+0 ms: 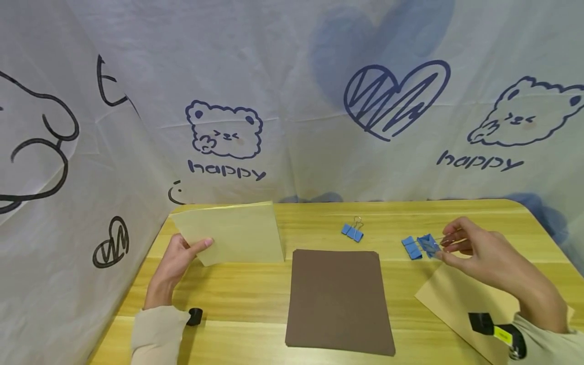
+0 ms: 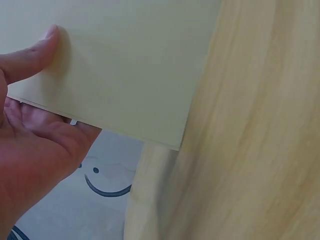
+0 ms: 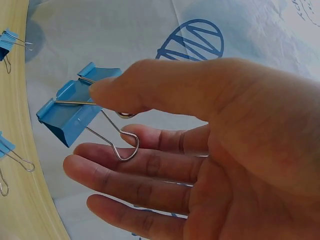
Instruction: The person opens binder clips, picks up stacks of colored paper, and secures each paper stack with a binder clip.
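Note:
My left hand [image 1: 175, 261] grips a small stack of pale yellow paper [image 1: 237, 233] at its left end, thumb on the near face and fingers behind. In the left wrist view, the paper's edges [image 2: 125, 132] show more than one sheet. Over the table's right side, my right hand [image 1: 485, 251] holds a blue binder clip [image 3: 75, 110] by its wire handles, with the thumb on one handle and the fingers by the other. A second blue binder clip [image 1: 412, 248] lies just left of the held one. Farther left lies a third blue binder clip [image 1: 353, 232], one handle up.
Brown paper [image 1: 339, 301] lies at the middle of the wooden table [image 1: 237, 304]. Tan paper [image 1: 461, 304] lies at an angle beneath my right forearm. A white cloth with drawings [image 1: 292, 121] hangs behind the table and along its left side.

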{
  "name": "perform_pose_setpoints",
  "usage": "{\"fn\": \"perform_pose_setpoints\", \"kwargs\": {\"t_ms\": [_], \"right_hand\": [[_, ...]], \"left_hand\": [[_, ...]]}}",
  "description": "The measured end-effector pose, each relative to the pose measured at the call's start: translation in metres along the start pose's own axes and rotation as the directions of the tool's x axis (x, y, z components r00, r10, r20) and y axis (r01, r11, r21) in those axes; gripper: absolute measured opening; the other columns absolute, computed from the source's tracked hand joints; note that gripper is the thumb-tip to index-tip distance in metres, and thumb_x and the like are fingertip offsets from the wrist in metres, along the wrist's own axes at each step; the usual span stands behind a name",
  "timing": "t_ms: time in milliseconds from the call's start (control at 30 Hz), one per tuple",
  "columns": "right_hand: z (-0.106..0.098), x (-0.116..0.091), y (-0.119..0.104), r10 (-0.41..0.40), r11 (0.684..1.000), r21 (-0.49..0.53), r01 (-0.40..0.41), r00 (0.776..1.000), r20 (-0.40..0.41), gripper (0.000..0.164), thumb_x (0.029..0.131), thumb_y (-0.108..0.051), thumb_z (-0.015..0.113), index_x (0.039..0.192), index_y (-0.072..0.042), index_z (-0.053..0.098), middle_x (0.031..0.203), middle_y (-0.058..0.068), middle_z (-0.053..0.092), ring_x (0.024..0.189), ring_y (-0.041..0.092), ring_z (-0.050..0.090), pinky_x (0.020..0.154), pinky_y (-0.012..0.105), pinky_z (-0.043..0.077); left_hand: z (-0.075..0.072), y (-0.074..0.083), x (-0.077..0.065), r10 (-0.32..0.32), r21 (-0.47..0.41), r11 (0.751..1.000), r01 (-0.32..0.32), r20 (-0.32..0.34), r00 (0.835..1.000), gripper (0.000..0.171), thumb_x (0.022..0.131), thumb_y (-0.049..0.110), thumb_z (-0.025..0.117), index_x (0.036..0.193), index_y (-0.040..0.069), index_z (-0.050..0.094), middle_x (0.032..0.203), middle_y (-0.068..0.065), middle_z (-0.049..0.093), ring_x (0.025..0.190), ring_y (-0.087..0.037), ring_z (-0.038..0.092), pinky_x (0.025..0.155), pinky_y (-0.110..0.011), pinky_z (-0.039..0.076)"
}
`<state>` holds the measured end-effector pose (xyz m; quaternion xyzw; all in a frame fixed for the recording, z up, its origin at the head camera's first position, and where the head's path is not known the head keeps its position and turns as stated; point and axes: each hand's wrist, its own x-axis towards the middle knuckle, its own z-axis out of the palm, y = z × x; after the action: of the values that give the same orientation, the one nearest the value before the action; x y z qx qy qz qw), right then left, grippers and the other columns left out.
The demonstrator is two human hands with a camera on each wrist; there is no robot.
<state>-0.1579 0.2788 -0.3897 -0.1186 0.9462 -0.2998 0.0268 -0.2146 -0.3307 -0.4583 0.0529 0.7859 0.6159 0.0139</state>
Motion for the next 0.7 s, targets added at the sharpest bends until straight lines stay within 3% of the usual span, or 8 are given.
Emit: {"fn": "perform_pose_setpoints", "kwargs": {"t_ms": [267,400,700], "right_hand": [[0.001,0.001,0.002,-0.005,1.000,-0.029,0.005,1.000,-0.019,0.043,0.093,-0.021,0.077,0.122,0.004,0.058,0.107,0.014,0.070,0.095,0.033,0.071,0.077,0.041,0.059],[0.000,0.002,0.003,-0.027,0.999,-0.040,0.026,0.999,-0.019,0.035,0.093,-0.021,0.077,0.117,0.000,0.063,0.105,0.010,0.070,0.093,0.029,0.072,0.076,0.036,0.058],[-0.001,0.000,0.008,-0.024,0.999,-0.039,0.024,1.000,0.003,0.039,0.086,-0.014,0.082,0.115,0.000,0.061,0.105,0.008,0.071,0.095,0.032,0.071,0.075,0.031,0.057]], "left_hand": [[0.003,-0.007,0.000,-0.059,-0.010,0.998,0.059,0.006,0.998,0.021,0.098,0.013,0.071,0.117,0.011,0.062,0.108,0.009,0.068,0.100,-0.008,0.062,0.087,-0.025,0.051],[0.003,-0.011,0.001,-0.051,-0.015,0.999,0.051,0.024,0.998,0.019,0.099,0.012,0.070,0.117,0.011,0.063,0.107,0.008,0.069,0.099,-0.008,0.063,0.087,-0.026,0.052],[0.005,-0.012,0.001,-0.039,-0.008,0.999,0.040,0.036,0.999,0.022,0.099,0.015,0.070,0.119,0.009,0.062,0.108,0.008,0.069,0.097,-0.007,0.063,0.086,-0.025,0.052]]}}
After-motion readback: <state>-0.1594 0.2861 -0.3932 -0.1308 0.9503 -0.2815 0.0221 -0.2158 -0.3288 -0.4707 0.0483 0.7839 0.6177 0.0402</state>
